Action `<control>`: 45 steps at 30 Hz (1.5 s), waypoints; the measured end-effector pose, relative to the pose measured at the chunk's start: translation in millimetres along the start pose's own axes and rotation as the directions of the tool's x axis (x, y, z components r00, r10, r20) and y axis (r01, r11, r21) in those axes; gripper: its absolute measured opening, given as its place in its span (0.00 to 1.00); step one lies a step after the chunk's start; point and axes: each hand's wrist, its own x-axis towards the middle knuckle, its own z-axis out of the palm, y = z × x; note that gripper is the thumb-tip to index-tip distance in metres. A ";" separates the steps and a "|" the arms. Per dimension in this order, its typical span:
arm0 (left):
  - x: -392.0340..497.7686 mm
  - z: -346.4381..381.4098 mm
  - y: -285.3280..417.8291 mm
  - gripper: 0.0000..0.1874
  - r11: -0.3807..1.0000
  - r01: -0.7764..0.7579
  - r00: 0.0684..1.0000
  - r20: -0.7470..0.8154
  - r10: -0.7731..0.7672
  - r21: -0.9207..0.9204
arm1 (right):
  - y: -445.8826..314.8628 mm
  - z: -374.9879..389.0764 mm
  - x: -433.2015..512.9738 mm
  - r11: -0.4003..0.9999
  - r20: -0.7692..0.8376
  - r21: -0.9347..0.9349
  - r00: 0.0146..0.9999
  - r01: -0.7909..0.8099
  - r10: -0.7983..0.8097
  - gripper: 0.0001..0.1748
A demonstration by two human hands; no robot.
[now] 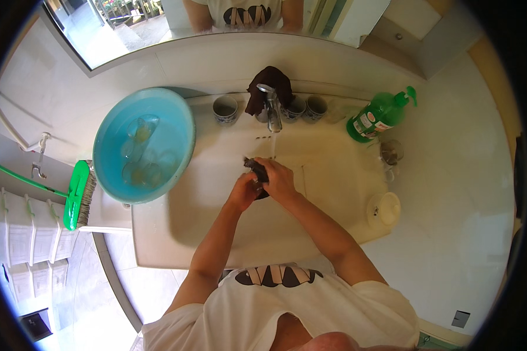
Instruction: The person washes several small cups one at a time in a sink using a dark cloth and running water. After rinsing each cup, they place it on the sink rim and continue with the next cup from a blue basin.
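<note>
Both my hands are together over the basin of a pale sink [228, 243], just in front of the running faucet [272, 115]. A dark, wet-looking cloth [258, 170] is bunched between them. My left hand [245, 191] grips it from the left, low down. My right hand [279, 179] closes over it from the right, beside the thin stream of water. Something clear shows between my fingers, too small to make out. Another dark brown cloth [270, 80] hangs behind the faucet.
Patterned cups [225, 110] line the sink's back ledge. A blue plastic basin [188, 162] of water with clear glasses stands left, beside a green broom [75, 195]. A green pump bottle [373, 119], a glass [391, 151] and a whitish container [384, 209] are at the right.
</note>
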 end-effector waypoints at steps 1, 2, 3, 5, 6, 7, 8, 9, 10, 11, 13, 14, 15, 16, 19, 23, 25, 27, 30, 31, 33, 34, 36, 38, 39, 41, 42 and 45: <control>2.4 3.4 1.4 0.12 0.999 0.000 0.998 -0.055 0.002 0.038 | 3.0 0.1 -0.2 0.994 -0.084 -0.012 0.990 0.112 -0.112 0.28; 5.0 8.7 -0.5 0.13 0.996 -0.021 0.989 -0.146 0.034 0.088 | 6.5 1.5 -0.1 0.999 -0.047 0.037 0.999 0.008 -0.007 0.27; 8.5 15.5 -4.8 0.14 0.989 -0.060 0.964 -0.248 0.091 0.132 | 10.2 4.0 0.0 0.994 -0.047 0.093 0.997 -0.063 0.067 0.25; 11.6 24.5 -8.3 0.16 0.983 -0.129 0.936 -0.311 0.164 0.129 | 16.4 11.7 -0.2 0.918 -0.001 0.320 0.969 -0.236 0.249 0.21; 11.4 27.2 -9.4 0.16 0.985 -0.153 0.946 -0.275 0.169 0.080 | 18.4 15.7 -1.4 0.813 0.057 0.474 0.933 -0.338 0.355 0.20; 11.3 29.1 -10.3 0.17 0.981 -0.190 0.955 -0.227 0.191 0.029 | 20.2 18.9 -2.6 0.665 0.115 0.609 0.878 -0.432 0.465 0.18; 10.4 28.1 -7.9 0.16 0.992 -0.124 0.972 -0.203 0.115 -0.029 | 21.0 21.4 -4.9 0.530 0.202 0.666 0.811 -0.525 0.550 0.18; 9.5 26.5 -5.8 0.17 0.996 -0.080 0.985 -0.156 0.073 -0.039 | 21.6 22.3 -6.9 0.370 0.282 0.709 0.723 -0.600 0.631 0.18; 8.6 23.4 -2.1 0.17 0.998 -0.041 0.993 -0.110 0.036 -0.046 | 21.9 21.5 -8.5 0.174 0.395 0.713 0.594 -0.679 0.701 0.18; 8.1 20.5 0.7 0.17 0.998 -0.015 1.000 -0.009 0.014 -0.058 | 21.9 19.7 -10.0 0.427 0.265 0.661 0.724 -0.617 0.637 0.17; 13.8 13.9 10.1 0.18 0.976 0.070 0.998 -0.020 -0.067 0.205 | 22.6 11.4 -10.0 0.770 0.128 0.413 0.868 -0.486 0.480 0.16; 18.7 13.1 11.0 0.19 0.935 0.108 0.994 -0.044 -0.099 0.337 | 23.6 6.8 -7.2 0.922 -0.002 0.239 0.950 -0.303 0.313 0.16; 24.5 12.7 11.5 0.19 0.922 0.084 0.995 -0.077 -0.059 0.377 | 25.0 2.2 -3.9 0.990 -0.081 0.036 0.987 -0.137 0.139 0.16; 30.5 14.0 8.9 0.18 0.901 0.071 0.989 -0.150 -0.007 0.427 | 25.5 -0.6 -0.7 0.982 -0.162 -0.179 0.982 0.062 -0.091 0.16; 39.9 18.5 -3.0 0.17 0.945 -0.054 0.959 -0.246 0.139 0.323 | 26.1 -3.3 6.0 0.704 0.107 0.600 0.910 -0.381 0.401 0.14; 36.2 24.3 -9.7 0.18 0.989 -0.057 0.987 -0.155 0.035 -0.139 | 27.0 0.7 4.4 0.419 0.321 0.681 0.759 -0.600 0.566 0.14; 31.8 28.0 -5.8 0.19 0.990 0.005 0.990 -0.139 -0.025 -0.139 | 30.3 -1.4 3.9 0.769 0.166 0.444 0.886 -0.460 0.433 0.15; 34.5 32.3 3.9 0.21 0.992 0.128 0.986 -0.113 -0.127 0.005 | 34.7 -5.8 6.5 0.929 0.098 0.218 0.954 -0.297 0.282 0.15; 46.7 36.5 13.9 0.25 0.957 0.072 0.997 0.003 -0.076 0.282 | 40.0 -10.5 15.5 0.906 0.091 0.323 0.962 -0.272 0.257 0.15; 49.0 35.1 13.2 0.26 0.962 0.091 0.996 -0.034 -0.085 0.259 | 40.4 -11.7 15.3 0.826 0.175 0.370 0.905 -0.425 0.388 0.14; 51.4 28.4 6.5 0.27 0.970 0.053 0.994 -0.103 -0.029 0.236 | 39.2 -10.9 14.1 0.601 0.357 0.474 0.764 -0.644 0.537 0.14; 52.6 24.0 0.5 0.27 0.984 0.128 0.985 -0.131 -0.112 0.127 | 37.9 -10.2 11.5 0.573 0.350 0.523 0.772 -0.631 0.530 0.15; 55.7 13.6 -9.6 0.26 0.957 0.246 0.962 -0.084 -0.260 -0.154 | 33.8 -9.8 1.3 0.496 0.299 0.605 0.755 -0.623 0.584 0.17; 60.1 3.1 -11.1 0.25 0.908 0.301 0.946 0.214 -0.245 -0.291 | 30.5 -14.3 -10.0 0.415 0.210 0.721 0.746 -0.554 0.632 0.16; 61.7 0.4 -12.0 0.24 0.880 0.337 0.922 0.308 -0.236 -0.336 | 29.6 -18.6 -13.3 0.359 0.185 0.773 0.727 -0.523 0.661 0.16; 64.3 0.0 -12.7 0.20 0.903 0.233 0.956 -0.085 -0.281 -0.360 | 29.2 -31.4 -15.6 0.625 0.013 0.658 0.836 -0.420 0.548 0.18; 65.1 1.9 -12.7 0.19 0.916 0.185 0.931 -0.235 -0.279 -0.356 | 28.7 -37.9 -14.4 0.719 -0.034 0.570 0.863 -0.397 0.503 0.19; 66.3 11.0 -11.7 0.20 0.900 0.293 0.933 -0.110 -0.344 -0.324 | 23.9 -53.1 -9.4 0.992 0.270 -0.087 0.961 0.091 -0.065 0.27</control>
